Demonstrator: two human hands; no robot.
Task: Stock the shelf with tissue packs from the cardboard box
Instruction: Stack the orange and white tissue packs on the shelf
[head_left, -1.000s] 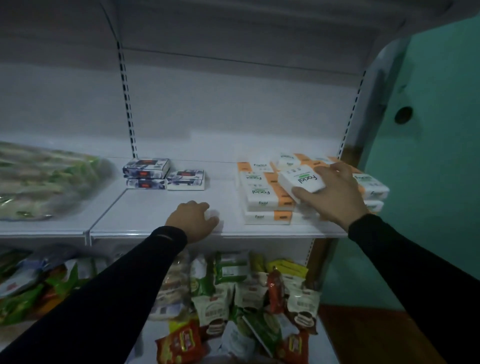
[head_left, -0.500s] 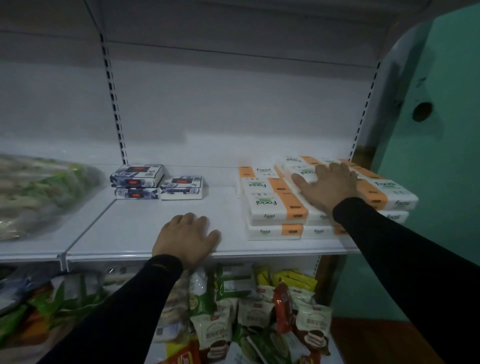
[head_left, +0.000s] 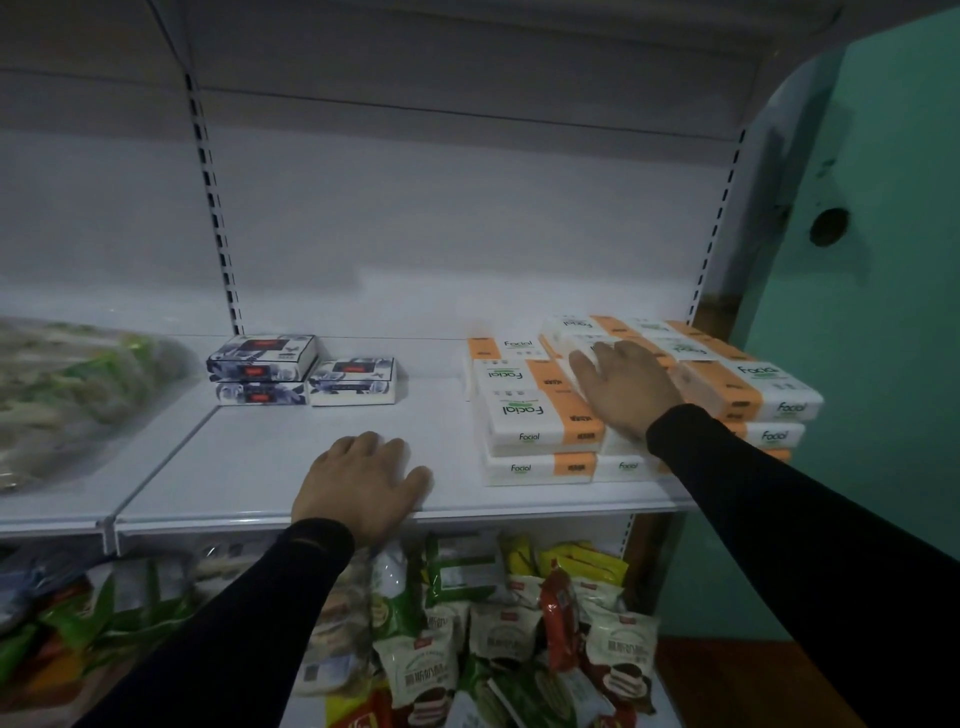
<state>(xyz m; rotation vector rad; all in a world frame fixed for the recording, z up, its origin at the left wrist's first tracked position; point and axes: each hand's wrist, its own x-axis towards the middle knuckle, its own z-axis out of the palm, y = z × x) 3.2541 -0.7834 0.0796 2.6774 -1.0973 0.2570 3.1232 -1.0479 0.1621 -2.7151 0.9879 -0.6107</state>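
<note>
- My left hand (head_left: 363, 486) now lies flat on the shelf (head_left: 270, 467) edge, fingers spread; 1 second ago it was curled.
- Blue boxed tissues (head_left: 301, 371) sit at the back left.
- My right hand (head_left: 626, 387), fingers straight, presses the stacked "Facial" tissue packs (head_left: 524, 410); the pack it gripped is placed, so 1 more is stocked.
- Cardboard box: out of view.

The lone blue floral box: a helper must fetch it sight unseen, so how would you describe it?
On the white shelf, left of the orange tissue packs, sit three blue floral boxes. Two are stacked; the lone blue floral box stands at their right, nothing on it.
</note>
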